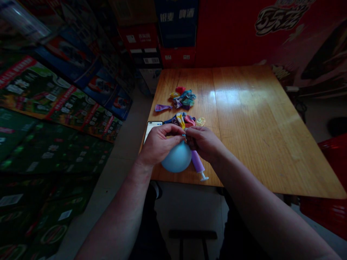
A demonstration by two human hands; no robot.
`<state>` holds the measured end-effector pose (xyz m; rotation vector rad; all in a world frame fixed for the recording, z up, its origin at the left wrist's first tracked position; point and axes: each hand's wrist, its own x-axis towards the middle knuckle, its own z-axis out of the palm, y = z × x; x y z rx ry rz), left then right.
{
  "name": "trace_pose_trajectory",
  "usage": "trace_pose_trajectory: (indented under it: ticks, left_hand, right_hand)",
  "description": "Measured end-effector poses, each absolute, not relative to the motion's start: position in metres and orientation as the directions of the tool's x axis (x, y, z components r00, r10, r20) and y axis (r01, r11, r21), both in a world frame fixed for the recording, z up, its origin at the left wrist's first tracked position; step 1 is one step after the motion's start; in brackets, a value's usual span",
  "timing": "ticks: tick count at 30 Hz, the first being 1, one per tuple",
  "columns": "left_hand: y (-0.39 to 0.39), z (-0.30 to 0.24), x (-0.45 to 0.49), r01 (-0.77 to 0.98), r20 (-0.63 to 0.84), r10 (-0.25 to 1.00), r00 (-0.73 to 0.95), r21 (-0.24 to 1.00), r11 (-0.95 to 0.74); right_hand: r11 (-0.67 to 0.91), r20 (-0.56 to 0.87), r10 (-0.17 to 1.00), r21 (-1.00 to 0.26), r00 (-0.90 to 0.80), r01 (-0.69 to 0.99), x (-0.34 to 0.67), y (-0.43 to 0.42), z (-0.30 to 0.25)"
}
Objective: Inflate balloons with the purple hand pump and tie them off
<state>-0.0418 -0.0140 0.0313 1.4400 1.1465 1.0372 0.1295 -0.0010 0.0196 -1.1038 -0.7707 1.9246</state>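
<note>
A light blue inflated balloon (pixel 176 159) hangs neck-up below my two hands, near the table's front edge. My left hand (pixel 162 141) pinches its neck between thumb and fingers. From the other side my right hand (pixel 201 141) is closed at the same neck, fingertips almost touching the left ones. Beneath the right hand lies a purple balloon pump (pixel 197 162) with a white handle, its far end hidden. Just beyond my hands is a pile of uninflated balloons (pixel 189 120). A phone (pixel 154 126) with a lit screen lies partly behind my left hand.
Farther back on the wooden table (pixel 249 126) sits a second heap of limp balloons (pixel 185 98), with a purple balloon (pixel 162 107) beside it. Stacked green cartons (pixel 54 148) line the left side. A dark stool (pixel 193 234) shows below the table edge.
</note>
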Motion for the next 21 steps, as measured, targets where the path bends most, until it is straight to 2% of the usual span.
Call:
trace_pose_trajectory:
  ticks: [6,15,18,21]
  left_hand:
    - [-0.0140,0.0344,-0.0440,0.191,0.122,0.946,0.299,0.964,-0.185]
    - [-0.0138,0.0310,-0.0407,0.114,0.044,0.967,0.250,0.991,-0.074]
    - [-0.0131,0.0308,-0.0392,0.089,-0.012,0.980,0.196,0.996,-0.006]
    - [-0.0125,0.0299,-0.0385,0.062,-0.080,0.974,0.212,0.996,0.068]
  right_hand:
    - [-0.512,-0.412,0.850,-0.795,-0.329,-0.325,0.1314,0.0000,0.0198]
    - [-0.416,-0.308,0.889,-0.853,-0.338,-0.316,0.1298,-0.0010,0.0186]
    - [-0.340,-0.245,0.907,-0.906,-0.342,-0.252,0.1301,-0.0019,0.0195]
    - [-0.195,-0.161,0.944,-0.977,-0.289,-0.092,0.1312,-0.0022,0.0185]
